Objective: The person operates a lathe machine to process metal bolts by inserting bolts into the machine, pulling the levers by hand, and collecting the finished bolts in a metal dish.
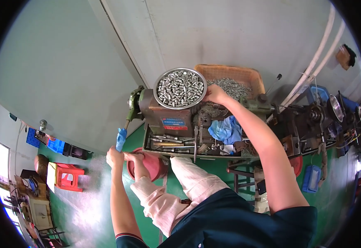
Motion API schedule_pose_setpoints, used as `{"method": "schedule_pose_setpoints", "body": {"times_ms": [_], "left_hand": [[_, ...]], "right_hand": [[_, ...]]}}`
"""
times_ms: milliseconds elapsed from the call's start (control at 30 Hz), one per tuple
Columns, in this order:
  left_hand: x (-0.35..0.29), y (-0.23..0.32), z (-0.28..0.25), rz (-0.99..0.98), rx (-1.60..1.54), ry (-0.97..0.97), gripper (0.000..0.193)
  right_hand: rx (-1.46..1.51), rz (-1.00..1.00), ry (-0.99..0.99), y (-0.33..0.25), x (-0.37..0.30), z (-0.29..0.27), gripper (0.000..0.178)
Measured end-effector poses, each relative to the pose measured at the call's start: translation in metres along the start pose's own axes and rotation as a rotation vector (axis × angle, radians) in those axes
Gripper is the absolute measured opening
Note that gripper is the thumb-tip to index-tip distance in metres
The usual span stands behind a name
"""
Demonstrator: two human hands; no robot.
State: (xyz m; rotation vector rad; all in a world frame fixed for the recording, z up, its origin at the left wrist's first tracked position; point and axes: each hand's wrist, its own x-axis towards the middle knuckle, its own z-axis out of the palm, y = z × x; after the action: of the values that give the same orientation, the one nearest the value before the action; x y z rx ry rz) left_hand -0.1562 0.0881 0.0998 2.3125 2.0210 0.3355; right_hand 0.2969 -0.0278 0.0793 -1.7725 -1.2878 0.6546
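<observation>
My left hand (114, 157) is closed round the lower end of a lever handle (121, 138) wrapped in blue. This lever joins the green fitting at the left end of a small bench lathe (168, 117). A round metal bowl (158, 104) heaped with small silvery metal parts (180, 87) rests on top of the lathe. At the bowl's right rim, my right hand (216, 94) has its fingers curled downward. What those fingers hold is hidden. Behind this hand stands an orange-brown plastic basket (226, 70) with many similar metal parts (232, 87).
A crumpled blue cloth (226, 129) lies right of the lathe's middle. Hand tools (170, 142) fill the tray in front. Below is a red bucket (153, 165). A red stool (70, 177) stands at left, another machine (312, 118) at right. A grey wall rises behind.
</observation>
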Motion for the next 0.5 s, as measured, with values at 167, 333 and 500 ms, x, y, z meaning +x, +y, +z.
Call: {"method": "schedule_pose_setpoints", "body": {"times_ms": [167,333,500], "left_hand": [[0.008,-0.009,-0.005,-0.034,-0.021,-0.030,0.016],[0.009,-0.008,-0.002,-0.040,-0.034,-0.033,0.017],[0.007,-0.008,-0.002,-0.026,-0.039,-0.029,0.015]], "right_hand": [[-0.712,0.268,0.153,-0.046,-0.020,-0.067,0.013],[-1.115,0.486,0.330,-0.008,-0.071,-0.153,0.036],[-1.129,0.438,0.542,0.030,-0.156,-0.200,0.036]]}}
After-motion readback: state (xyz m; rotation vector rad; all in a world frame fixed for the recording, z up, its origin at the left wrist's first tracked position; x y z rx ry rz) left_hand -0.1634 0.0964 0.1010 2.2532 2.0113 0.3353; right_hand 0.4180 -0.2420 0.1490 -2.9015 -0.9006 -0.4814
